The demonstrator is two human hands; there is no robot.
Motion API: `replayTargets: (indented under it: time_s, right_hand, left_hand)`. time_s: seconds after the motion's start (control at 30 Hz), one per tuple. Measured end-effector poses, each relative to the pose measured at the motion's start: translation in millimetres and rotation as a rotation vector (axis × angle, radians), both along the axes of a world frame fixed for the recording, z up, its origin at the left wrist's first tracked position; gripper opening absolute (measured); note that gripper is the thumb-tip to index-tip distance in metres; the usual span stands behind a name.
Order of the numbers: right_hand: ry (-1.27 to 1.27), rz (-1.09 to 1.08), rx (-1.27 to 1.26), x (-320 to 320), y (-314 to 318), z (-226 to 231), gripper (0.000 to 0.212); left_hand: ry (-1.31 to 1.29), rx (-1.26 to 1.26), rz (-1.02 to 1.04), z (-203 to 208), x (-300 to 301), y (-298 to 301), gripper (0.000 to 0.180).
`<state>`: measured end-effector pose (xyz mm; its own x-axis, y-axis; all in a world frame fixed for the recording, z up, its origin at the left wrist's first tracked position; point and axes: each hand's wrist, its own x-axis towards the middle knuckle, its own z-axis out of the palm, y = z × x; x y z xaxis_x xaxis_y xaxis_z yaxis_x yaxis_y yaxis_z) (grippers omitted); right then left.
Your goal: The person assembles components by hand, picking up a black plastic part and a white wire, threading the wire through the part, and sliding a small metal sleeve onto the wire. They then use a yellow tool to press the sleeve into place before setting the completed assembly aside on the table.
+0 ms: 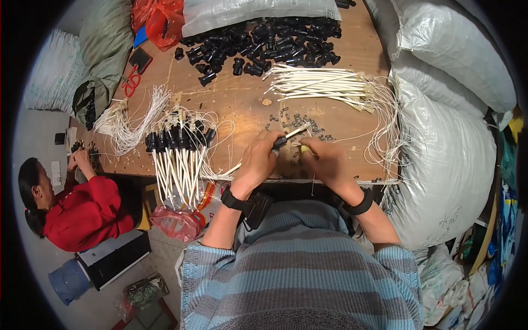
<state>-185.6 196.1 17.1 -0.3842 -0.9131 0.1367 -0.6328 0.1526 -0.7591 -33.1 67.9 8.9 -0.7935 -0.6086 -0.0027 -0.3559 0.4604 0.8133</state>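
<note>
My left hand (257,162) is closed round a white tube (297,131) that has a black socket-like fitting (279,143) at its near end. Close beside it, my right hand (328,162), partly blurred, has its fingers pinched at a thin white wire near the tube's tip. A yellow covering shows on one of its fingertips. Small grey clip-like pieces (316,127) lie scattered on the wooden table (242,104) just beyond both hands. To the left, a bundle of white tubes with black fittings (176,137) hangs over the table's front edge.
White tubes with trailing wires (324,85) lie at the back right, before a heap of black fittings (264,47). Stuffed white sacks (445,165) press against the right edge. Red scissors (131,81) lie at the far left. A person in red (88,214) works at the left.
</note>
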Motion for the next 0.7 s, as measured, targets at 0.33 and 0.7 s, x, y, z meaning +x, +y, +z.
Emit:
replayTargets:
  time_s: [0.33,0.7]
  right_hand:
    - [0.028,-0.015,-0.036,3.3,-5.0,-11.2,0.012]
    - [-0.070,0.201,-0.031,1.9,-1.9,-3.2,0.027]
  left_hand:
    - [-0.033,-0.048,-0.102,5.7,-6.3,8.1,0.042]
    - [-0.006,0.219,-0.090,14.6,-6.4,8.0,0.046]
